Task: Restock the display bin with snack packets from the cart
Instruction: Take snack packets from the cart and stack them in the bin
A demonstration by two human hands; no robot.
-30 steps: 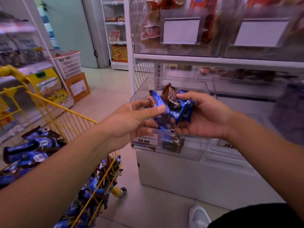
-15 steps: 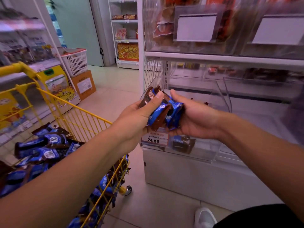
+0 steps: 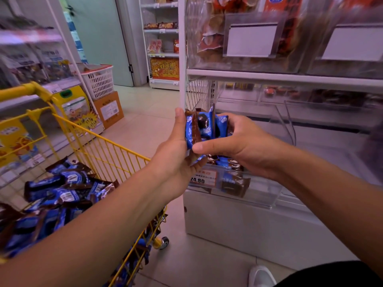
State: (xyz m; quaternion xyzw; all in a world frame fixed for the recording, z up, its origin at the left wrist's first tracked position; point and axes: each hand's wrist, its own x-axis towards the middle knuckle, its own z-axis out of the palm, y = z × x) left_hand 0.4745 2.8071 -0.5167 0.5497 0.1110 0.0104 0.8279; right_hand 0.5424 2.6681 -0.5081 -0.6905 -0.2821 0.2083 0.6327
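Heaped with blue-and-brown foil snack packets, yellow wire cart (image 3: pixel 87 141) at left. Nearly bare, clear plastic display bin (image 3: pixel 259 195) below. Left hand (image 3: pixel 176 154) and right hand (image 3: pixel 234 141) curled round an upright stack of packets (image 3: pixel 204 129) above bin's front. Long axes roughly vertical. Likely risk: slick foil slipping out, dropping outside bin.

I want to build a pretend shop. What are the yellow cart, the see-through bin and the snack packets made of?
Cart: probably metal wire, painted glossy yellow; thin rigid bars.
Display bin: clear hard plastic, likely acrylic; you see straight through its stiff walls.
Snack packets: shiny plastic film or foil, crinkled, with crimped ends.
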